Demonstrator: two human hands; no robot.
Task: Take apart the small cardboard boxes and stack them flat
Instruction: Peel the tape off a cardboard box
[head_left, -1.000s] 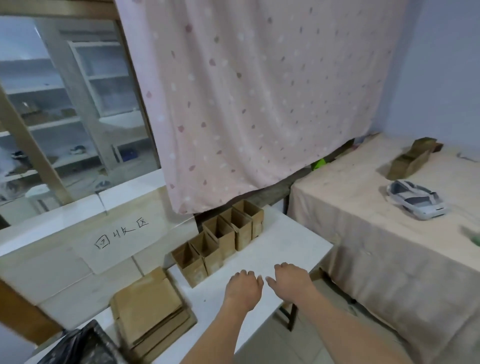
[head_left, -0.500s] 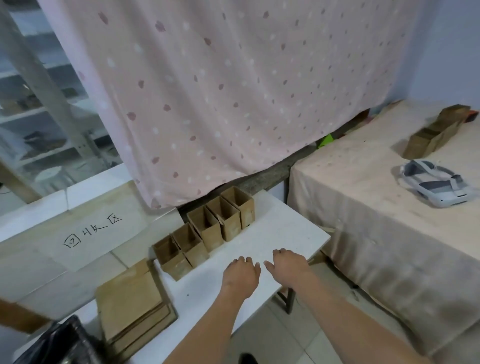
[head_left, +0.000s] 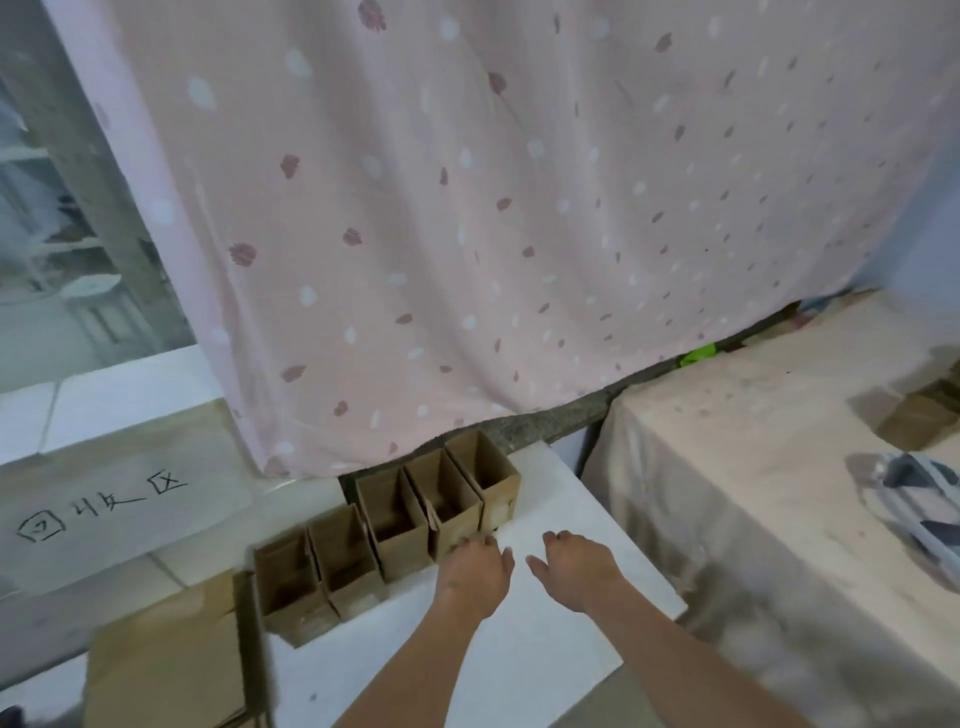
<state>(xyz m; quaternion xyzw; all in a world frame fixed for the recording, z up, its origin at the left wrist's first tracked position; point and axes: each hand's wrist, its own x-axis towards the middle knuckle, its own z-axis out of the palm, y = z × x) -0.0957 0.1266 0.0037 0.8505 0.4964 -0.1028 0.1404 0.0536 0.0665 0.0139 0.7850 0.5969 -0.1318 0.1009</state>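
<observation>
Several small open-topped cardboard boxes (head_left: 395, 519) stand in a diagonal row along the back edge of a white table (head_left: 519, 644). A stack of flattened cardboard (head_left: 166, 670) lies at the table's left end. My left hand (head_left: 475, 571) reaches over the table with relaxed fingers, its fingertips at the front of the second box from the right (head_left: 452, 499). My right hand (head_left: 574, 564) hovers beside it, fingers loosely spread, holding nothing. The rightmost box (head_left: 491, 475) stands just behind both hands.
A pink spotted curtain (head_left: 467, 208) hangs right behind the boxes. A cloth-covered table (head_left: 753, 467) stands to the right with a white and grey headset (head_left: 924, 499) and more boxes (head_left: 919, 415). A sheet with handwriting (head_left: 104, 509) lies on the ledge at left.
Both hands have moved forward towards the row of boxes, the left one now reaching a box. The camera has tilted and moved closer to the table.
</observation>
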